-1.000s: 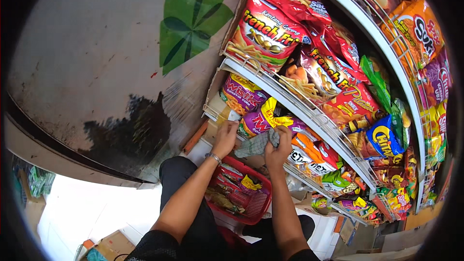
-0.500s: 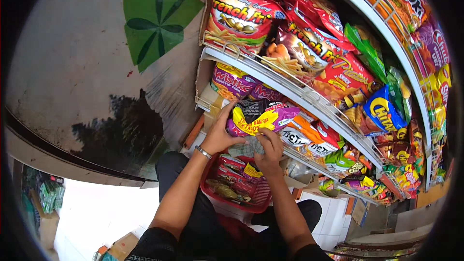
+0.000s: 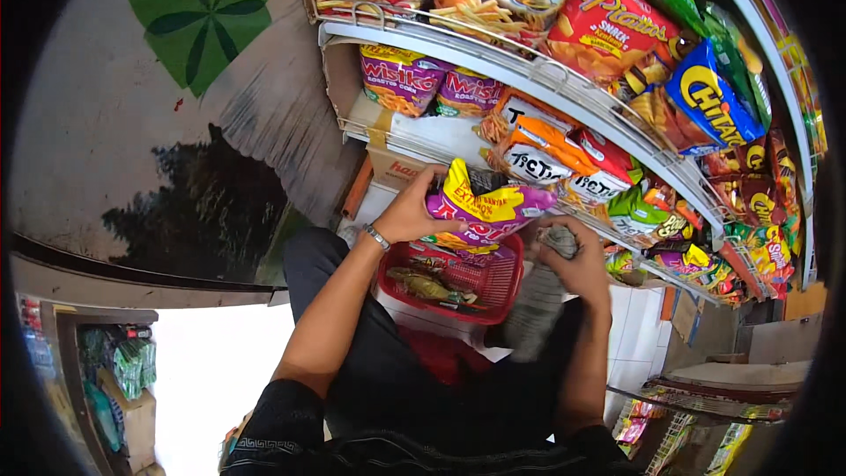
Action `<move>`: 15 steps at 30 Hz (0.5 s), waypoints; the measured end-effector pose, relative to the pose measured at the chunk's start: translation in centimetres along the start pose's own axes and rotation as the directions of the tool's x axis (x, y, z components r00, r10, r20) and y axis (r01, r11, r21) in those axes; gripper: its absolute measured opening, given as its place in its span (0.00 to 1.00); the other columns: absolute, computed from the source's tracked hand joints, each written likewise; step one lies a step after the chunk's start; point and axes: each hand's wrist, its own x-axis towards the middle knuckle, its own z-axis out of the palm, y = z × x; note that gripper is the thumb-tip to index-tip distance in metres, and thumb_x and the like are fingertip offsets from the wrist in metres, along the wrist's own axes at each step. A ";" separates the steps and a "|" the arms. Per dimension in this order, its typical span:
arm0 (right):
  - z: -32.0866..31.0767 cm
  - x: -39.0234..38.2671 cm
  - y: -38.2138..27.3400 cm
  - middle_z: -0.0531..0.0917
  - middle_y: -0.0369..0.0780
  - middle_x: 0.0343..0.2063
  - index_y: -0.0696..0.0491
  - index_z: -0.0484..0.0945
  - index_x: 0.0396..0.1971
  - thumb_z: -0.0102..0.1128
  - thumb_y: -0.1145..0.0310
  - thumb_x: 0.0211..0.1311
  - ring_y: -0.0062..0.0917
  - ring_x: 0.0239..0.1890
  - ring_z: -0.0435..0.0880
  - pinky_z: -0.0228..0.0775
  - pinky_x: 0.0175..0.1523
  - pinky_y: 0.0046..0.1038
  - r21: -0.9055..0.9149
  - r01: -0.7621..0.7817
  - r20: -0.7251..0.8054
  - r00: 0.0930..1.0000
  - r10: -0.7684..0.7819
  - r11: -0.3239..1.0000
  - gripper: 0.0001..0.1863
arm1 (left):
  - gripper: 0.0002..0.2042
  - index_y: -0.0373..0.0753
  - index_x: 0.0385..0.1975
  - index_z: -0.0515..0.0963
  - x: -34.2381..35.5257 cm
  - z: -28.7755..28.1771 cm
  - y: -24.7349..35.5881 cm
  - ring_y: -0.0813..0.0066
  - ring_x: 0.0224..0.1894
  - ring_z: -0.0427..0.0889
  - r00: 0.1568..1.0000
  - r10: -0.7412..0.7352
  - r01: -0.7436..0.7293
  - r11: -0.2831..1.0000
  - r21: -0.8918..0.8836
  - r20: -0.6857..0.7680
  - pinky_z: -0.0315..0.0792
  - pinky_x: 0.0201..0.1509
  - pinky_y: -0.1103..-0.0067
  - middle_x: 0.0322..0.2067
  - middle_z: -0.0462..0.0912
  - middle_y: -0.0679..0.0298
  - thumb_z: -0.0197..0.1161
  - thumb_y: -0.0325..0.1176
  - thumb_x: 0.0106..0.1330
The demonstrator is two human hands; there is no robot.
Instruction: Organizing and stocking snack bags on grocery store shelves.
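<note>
Wire-fronted white metal shelving (image 3: 414, 41) curves up your right. Your hands have just separated — left hand (image 3: 414, 211) clamped on glossy purple-and-yellow snack packets (image 3: 480, 203) near the red plastic basket's (image 3: 496, 278) far edge, right hand (image 3: 582, 260) gripping a limp grey cloth (image 3: 533, 313) — so one hand carries the packets. White shelf board (image 3: 432, 134) shows beyond.

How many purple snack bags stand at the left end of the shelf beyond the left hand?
2 visible, not counting what the left hand holds: the first purple bag leftmost on the shelf, the second purple bag just right of it. Others may be hidden behind them.
</note>
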 end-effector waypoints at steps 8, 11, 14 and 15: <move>-1.2 -3.2 9.5 0.76 0.48 0.57 0.55 0.70 0.60 0.80 0.58 0.43 0.32 0.57 0.74 0.63 0.63 0.32 -0.095 -0.278 0.052 0.957 0.284 0.956 0.43 | 0.43 0.33 0.62 0.61 0.1 8.1 -4.6 0.68 0.58 0.72 0.946 -0.169 0.076 0.946 0.316 0.276 0.66 0.64 0.73 0.55 0.74 0.56 0.80 0.37 0.47; 0.9 -2.6 12.4 0.81 0.45 0.50 0.55 0.73 0.59 0.77 0.55 0.48 0.29 0.54 0.78 0.66 0.61 0.31 0.071 -0.298 0.187 0.942 0.280 0.952 0.38 | 0.37 0.36 0.58 0.68 -1.3 9.9 -5.3 0.66 0.55 0.76 0.895 -0.353 0.346 0.935 0.076 0.271 0.69 0.61 0.73 0.52 0.78 0.56 0.79 0.34 0.46; 2.2 -2.6 15.2 0.85 0.41 0.40 0.56 0.80 0.50 0.74 0.56 0.53 0.26 0.47 0.82 0.71 0.54 0.30 0.170 -0.342 0.261 0.920 0.292 0.924 0.27 | 0.36 0.34 0.54 0.69 -1.8 12.4 -10.7 0.71 0.51 0.78 0.881 -0.265 0.329 0.939 -0.104 0.392 0.72 0.58 0.74 0.49 0.80 0.59 0.80 0.33 0.43; 2.5 -2.8 16.0 0.85 0.44 0.40 0.55 0.81 0.49 0.72 0.54 0.53 0.31 0.46 0.82 0.71 0.54 0.32 0.035 -0.398 0.278 0.885 0.374 0.917 0.27 | 0.35 0.34 0.53 0.71 -2.1 12.6 -11.3 0.71 0.49 0.79 0.860 -0.305 0.338 0.941 -0.011 0.409 0.72 0.57 0.74 0.48 0.81 0.59 0.80 0.32 0.42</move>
